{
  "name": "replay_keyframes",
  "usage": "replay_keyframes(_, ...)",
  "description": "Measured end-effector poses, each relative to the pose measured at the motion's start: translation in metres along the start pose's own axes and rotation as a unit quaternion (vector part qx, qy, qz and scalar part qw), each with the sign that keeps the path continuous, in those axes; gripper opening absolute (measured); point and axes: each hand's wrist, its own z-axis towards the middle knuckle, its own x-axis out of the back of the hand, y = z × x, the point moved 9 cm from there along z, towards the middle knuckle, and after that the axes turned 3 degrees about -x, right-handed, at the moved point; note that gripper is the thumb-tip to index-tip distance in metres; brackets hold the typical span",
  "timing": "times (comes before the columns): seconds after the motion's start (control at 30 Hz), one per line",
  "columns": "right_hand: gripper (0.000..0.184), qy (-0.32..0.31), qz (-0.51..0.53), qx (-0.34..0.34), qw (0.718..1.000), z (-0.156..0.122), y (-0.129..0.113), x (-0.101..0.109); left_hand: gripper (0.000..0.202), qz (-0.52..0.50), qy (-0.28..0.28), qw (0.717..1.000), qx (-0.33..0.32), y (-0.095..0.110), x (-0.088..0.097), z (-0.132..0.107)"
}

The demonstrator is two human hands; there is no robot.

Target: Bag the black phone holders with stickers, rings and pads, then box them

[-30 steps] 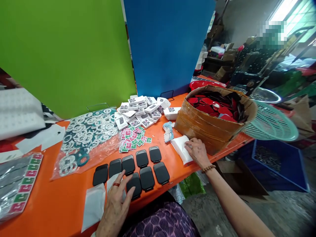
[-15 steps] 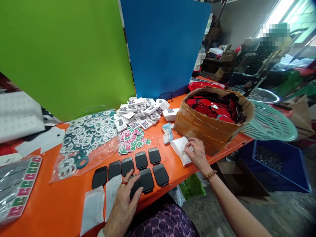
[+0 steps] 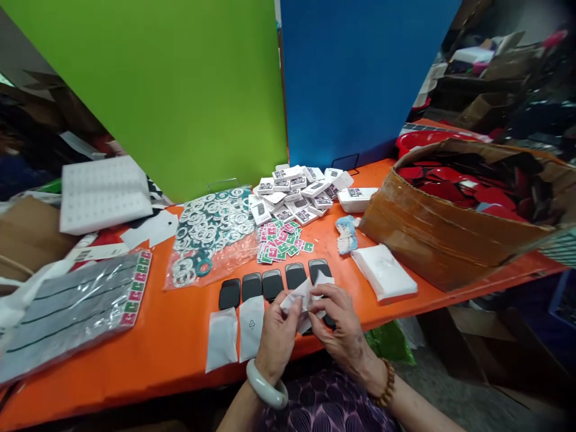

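Note:
My left hand [image 3: 276, 336] and my right hand [image 3: 338, 324] meet over the front edge of the orange table [image 3: 180, 336]. Both pinch one small clear plastic bag [image 3: 302, 298] between their fingers. Right behind the bag lies a row of several black rounded pads [image 3: 263, 285]; some pads are hidden under my hands. Two more flat bags [image 3: 236, 335] lie on the table left of my left hand. A stack of white bags [image 3: 383, 273] sits to the right of my right hand.
A taped cardboard tub [image 3: 441, 231] of red and black pieces stands at the right. Behind the pads lie pink and green stickers [image 3: 281, 243], small white boxes [image 3: 297, 192], a bag of rings [image 3: 211, 231] and a blue cloth [image 3: 345, 234]. Green and blue boards stand behind.
My right hand left the white bag stack and came to the middle with a bag. My left hand lifted off the black pads and joined it on the bag. The view swung left.

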Motion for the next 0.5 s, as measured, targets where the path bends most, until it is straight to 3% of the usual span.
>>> replay_keyframes(0.1,0.006,-0.074,0.084,-0.074,0.991,0.007,0.015,-0.021,0.031,-0.082,0.036,0.996,0.025,-0.015,0.017,0.003)
replay_keyframes(0.2,0.03,-0.104,0.149,-0.129,0.975,0.016,0.042,-0.038,0.031,-0.161,0.065,0.984,0.036,-0.026,0.032,0.012)
replay_keyframes(0.27,0.036,-0.087,0.177,-0.161,0.967,0.021,0.067,-0.045,0.034,-0.185,0.097,0.977,0.037,-0.032,0.045,0.017)
replay_keyframes(0.33,0.029,-0.049,0.21,-0.207,0.954,0.021,0.097,-0.048,0.036,-0.184,0.131,0.973,0.041,-0.038,0.059,0.021)
replay_keyframes(0.43,0.031,0.006,0.263,-0.267,0.927,0.018,0.131,-0.04,0.036,-0.158,0.15,0.975,0.047,-0.045,0.072,0.021)
replay_keyframes(0.5,0.033,0.02,0.261,-0.278,0.924,0.018,0.141,-0.028,0.034,-0.137,0.141,0.979,0.051,-0.049,0.076,0.019)
